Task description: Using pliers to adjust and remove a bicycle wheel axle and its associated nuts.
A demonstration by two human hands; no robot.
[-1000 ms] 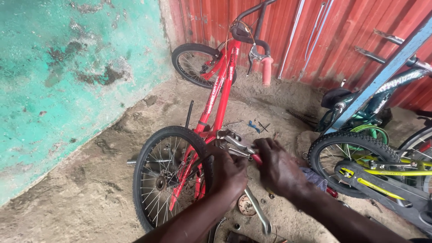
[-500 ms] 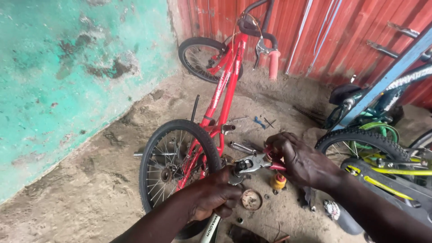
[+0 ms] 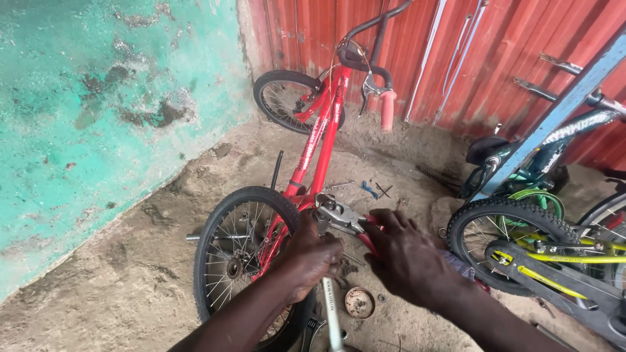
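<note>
A small red bicycle lies on the dirt floor, its rear wheel nearest me and its front wheel by the wall. My left hand is closed around the frame beside the rear wheel. My right hand grips the red handles of pliers, whose metal jaws sit on the frame next to my left hand. A silver tool shaft runs down below my left hand.
A teal plastered wall stands left and red corrugated sheeting behind. A yellow and green bicycle and a blue frame stand at right. A small round dish and loose small tools lie on the dirt.
My left hand has moved up from the low tool shaft onto the frame by the pliers. My right hand has shifted left along the pliers handles. The view has tilted slightly.
</note>
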